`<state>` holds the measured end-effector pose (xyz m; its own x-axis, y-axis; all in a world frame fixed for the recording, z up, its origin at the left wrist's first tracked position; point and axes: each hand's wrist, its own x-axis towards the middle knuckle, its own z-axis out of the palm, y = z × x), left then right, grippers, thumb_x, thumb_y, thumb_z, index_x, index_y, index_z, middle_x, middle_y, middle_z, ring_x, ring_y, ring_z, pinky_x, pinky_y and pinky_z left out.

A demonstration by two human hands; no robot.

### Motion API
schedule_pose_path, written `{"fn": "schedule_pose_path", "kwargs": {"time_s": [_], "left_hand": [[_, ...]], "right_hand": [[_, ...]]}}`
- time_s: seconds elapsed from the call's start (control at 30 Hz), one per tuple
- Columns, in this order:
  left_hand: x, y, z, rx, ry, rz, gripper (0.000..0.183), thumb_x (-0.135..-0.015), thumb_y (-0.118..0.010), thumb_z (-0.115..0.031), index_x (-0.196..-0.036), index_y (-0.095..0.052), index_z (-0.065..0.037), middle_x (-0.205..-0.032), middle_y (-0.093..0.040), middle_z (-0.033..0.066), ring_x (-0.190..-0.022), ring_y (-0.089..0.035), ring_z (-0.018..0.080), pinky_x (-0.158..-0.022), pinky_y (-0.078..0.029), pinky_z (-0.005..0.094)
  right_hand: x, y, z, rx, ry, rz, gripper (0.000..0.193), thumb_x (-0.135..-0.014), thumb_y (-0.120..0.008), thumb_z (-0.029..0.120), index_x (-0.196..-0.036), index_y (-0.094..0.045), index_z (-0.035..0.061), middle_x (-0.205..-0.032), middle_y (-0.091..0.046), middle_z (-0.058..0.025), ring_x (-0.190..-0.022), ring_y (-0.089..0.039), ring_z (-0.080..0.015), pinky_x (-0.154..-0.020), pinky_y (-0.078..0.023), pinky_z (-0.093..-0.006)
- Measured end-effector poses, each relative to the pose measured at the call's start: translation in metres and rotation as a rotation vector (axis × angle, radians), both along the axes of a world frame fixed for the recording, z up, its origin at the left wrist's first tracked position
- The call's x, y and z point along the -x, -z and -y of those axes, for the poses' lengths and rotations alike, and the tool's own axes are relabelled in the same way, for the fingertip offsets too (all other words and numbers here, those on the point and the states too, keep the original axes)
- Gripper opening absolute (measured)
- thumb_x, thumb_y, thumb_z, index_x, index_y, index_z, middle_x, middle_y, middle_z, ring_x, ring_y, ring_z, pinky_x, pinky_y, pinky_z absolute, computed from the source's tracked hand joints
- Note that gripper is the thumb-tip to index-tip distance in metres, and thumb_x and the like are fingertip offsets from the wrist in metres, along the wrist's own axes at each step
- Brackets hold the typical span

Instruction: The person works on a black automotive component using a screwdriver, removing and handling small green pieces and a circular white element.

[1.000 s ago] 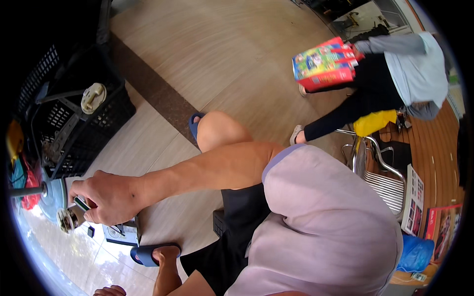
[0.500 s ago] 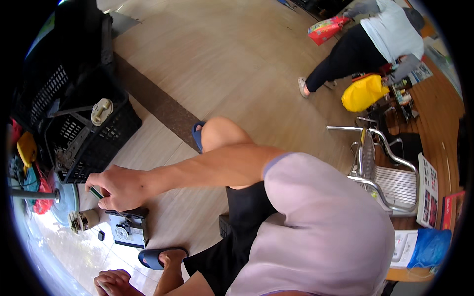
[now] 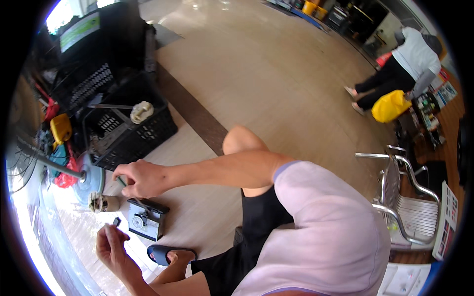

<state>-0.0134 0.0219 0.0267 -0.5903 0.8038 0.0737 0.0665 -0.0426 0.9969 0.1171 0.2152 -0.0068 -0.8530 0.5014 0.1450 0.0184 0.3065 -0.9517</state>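
Note:
My right hand (image 3: 143, 178), the upper one, reaches out to the left with its fingers closed on a thin green stick-like object (image 3: 121, 181). Just below it on the floor is a small metal box (image 3: 146, 220) with a round dial on top and dark sides. A cup-shaped container (image 3: 104, 202) with dark bits around its rim stands beside that box. My left hand (image 3: 114, 246), lower down, is raised with thumb and fingers pinched together. What is between those fingertips, if anything, I cannot make out. A small black block (image 3: 117, 221) lies close to its fingertips.
A black plastic crate (image 3: 136, 143) holds a pale round part (image 3: 142, 112). Left of it are a fan's round base (image 3: 90, 178) and a red bag (image 3: 66, 173). A metal chair (image 3: 412, 212) stands at right. A person (image 3: 414, 59) carries a yellow bag (image 3: 390, 106) farther off.
My left hand has risen toward the metal box, its fingers now pinched. My right hand still grips the green object. The view has shifted, and the other person has walked farther away.

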Motion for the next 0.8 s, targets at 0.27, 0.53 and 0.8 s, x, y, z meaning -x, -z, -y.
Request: {"fn": "schedule_pose_path", "kwargs": {"time_s": [0.27, 0.53, 0.8], "left_hand": [[0.016, 0.005, -0.024, 0.134, 0.163, -0.069, 0.026, -0.096, -0.067, -0.024, -0.081, -0.062, -0.003, -0.069, -0.055, -0.0008, -0.063, -0.053, 0.0085, -0.062, -0.045, 0.0241], [0.029, 0.043, -0.033, 0.228, 0.202, 0.137, 0.032, -0.097, -0.066, -0.036, -0.087, -0.065, -0.006, -0.073, -0.062, -0.0001, -0.062, -0.060, 0.0096, -0.061, -0.050, 0.0247], [0.024, 0.022, -0.016, 0.068, 0.207, 0.222, 0.032, -0.099, -0.064, -0.036, -0.090, -0.066, -0.005, -0.074, -0.062, -0.0001, -0.064, -0.061, 0.0096, -0.062, -0.051, 0.0249]], "right_hand": [[-0.006, -0.009, -0.004, 0.110, 0.006, 0.029, 0.043, -0.089, -0.061, 0.007, -0.130, -0.053, -0.0034, -0.080, -0.069, -0.0139, -0.066, -0.066, -0.0176, -0.059, -0.056, -0.0319], [-0.011, -0.029, 0.001, -0.022, 0.031, 0.010, 0.038, -0.092, -0.063, 0.008, -0.126, -0.051, -0.0021, -0.083, -0.064, -0.0098, -0.072, -0.067, -0.0157, -0.065, -0.056, -0.0294], [0.002, -0.061, 0.011, 0.037, -0.068, -0.120, 0.025, -0.095, -0.065, 0.012, -0.113, -0.052, -0.0011, -0.083, -0.066, -0.0094, -0.075, -0.068, -0.0149, -0.067, -0.056, -0.0284]]}}
